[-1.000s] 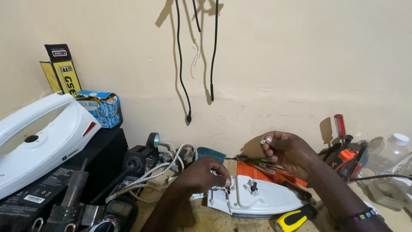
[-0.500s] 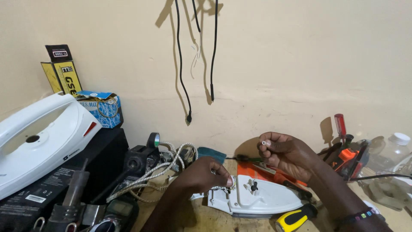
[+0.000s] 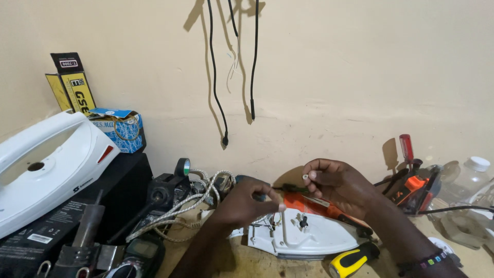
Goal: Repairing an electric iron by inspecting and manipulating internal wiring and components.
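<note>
Low in the frame's centre, the left hand (image 3: 246, 202) pinches a thin white wire (image 3: 283, 226) rising from the opened iron base (image 3: 309, 237), steadying it. Just right, the right hand (image 3: 337, 183) pinches 1 small white part (image 3: 305, 176) at its fingertips, raised above the base for a clear look.

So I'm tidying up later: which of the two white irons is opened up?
The flat white iron base under both hands, wiring exposed; the left one stays closed.

- We see the iron base (image 3: 309, 238) lying near, between our left hand (image 3: 247, 203) and right hand (image 3: 337, 183).
- The iron shell (image 3: 43, 170) sits far left; the bottle (image 3: 471, 177) far right.
</note>
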